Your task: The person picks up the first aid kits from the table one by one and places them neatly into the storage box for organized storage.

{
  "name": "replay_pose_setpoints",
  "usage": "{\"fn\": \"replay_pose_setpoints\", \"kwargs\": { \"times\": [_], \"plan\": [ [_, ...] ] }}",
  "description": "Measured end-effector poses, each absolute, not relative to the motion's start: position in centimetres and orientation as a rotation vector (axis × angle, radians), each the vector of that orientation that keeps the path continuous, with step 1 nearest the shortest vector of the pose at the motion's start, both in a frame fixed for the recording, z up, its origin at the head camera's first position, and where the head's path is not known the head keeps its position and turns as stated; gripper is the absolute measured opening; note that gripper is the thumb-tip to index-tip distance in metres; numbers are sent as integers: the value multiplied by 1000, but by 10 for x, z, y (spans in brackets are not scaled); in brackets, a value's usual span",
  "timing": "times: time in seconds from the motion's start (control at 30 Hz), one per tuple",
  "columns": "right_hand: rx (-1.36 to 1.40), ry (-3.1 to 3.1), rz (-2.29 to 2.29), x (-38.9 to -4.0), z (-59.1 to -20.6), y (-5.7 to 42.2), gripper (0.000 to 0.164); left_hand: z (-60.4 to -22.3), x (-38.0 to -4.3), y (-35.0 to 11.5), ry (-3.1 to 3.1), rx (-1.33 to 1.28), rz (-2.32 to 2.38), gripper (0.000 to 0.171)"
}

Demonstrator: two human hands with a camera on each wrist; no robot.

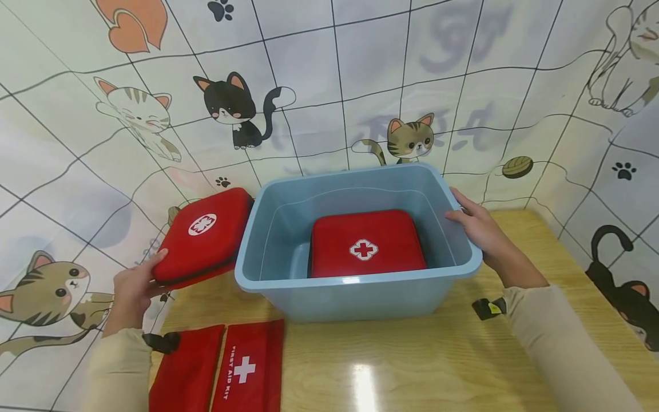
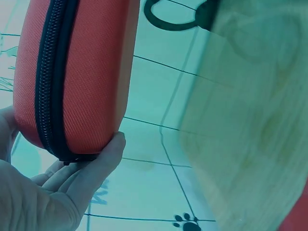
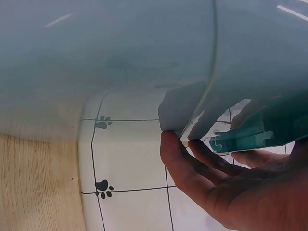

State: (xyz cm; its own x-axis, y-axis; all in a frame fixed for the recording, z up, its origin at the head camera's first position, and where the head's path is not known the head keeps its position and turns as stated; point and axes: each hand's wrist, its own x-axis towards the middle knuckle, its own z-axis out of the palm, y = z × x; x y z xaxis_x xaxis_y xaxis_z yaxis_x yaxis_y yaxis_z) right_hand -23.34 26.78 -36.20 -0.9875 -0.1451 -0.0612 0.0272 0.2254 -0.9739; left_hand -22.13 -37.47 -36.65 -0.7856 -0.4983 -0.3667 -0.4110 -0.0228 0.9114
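Note:
My left hand (image 1: 135, 284) grips the near left corner of a red first aid case (image 1: 211, 243), holding it tilted at the left side of a blue plastic bin (image 1: 355, 300). In the left wrist view, the black zipper of the case (image 2: 50, 82) runs along its edge, with fingers under its end. Another red first aid case (image 1: 368, 230) with a white-edged cross lies inside the bin. On the right, my right hand (image 1: 479, 229) holds the bin's rim. The right wrist view shows its fingers (image 3: 192, 178) against the bin's outer wall (image 3: 120, 57).
Two flat red pouches lie side by side at the front left: a plain one (image 1: 187, 366) and one marked FIRST AID KIT (image 1: 264, 366). Everything stands on a wooden table (image 1: 412, 366). Behind it hangs a cat-patterned wall covering (image 1: 319, 68).

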Motion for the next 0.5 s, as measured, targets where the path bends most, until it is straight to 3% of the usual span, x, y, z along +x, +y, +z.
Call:
{"fn": "replay_pose_setpoints", "kwargs": {
  "times": [0.23, 0.5],
  "plan": [
    [-128, 2344, -1872, -234, -363, 269, 65, -348, -219, -371, -2015, 1095, -2015, 113],
    [-145, 2355, -1866, -234, -364, 270, 64, -330, -215, -368, -1883, 1110, -2056, 108]
  ]
}}
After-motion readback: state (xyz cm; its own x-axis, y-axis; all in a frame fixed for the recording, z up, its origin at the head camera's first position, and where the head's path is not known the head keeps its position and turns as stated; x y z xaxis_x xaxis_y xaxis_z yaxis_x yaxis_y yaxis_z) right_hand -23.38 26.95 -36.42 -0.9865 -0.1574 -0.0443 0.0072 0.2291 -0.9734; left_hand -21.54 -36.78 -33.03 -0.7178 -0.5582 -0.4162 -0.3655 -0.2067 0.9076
